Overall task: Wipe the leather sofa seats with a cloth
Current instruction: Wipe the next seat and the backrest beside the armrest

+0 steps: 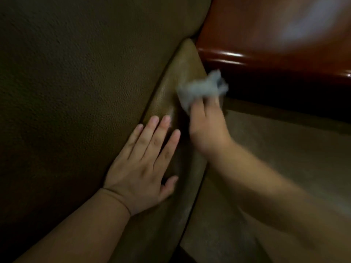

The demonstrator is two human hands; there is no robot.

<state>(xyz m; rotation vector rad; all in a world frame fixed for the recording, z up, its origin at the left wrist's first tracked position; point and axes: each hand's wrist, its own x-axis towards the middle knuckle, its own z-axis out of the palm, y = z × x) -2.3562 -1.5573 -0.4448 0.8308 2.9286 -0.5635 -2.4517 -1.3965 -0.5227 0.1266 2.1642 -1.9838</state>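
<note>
cloth [201, 90]: pale grey, bunched and blurred, pressed against the side face of the cushion, just below the glossy wood edge.
sofa cushion [66, 82]: dark olive-brown pebbled leather, filling the left of the view.
cushion side face [176, 88]: lighter, shinier leather strip running diagonally beside the seat.

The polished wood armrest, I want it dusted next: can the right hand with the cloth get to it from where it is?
Probably yes. The right hand holds the cloth just below the wood armrest, and nothing lies between them.
</note>
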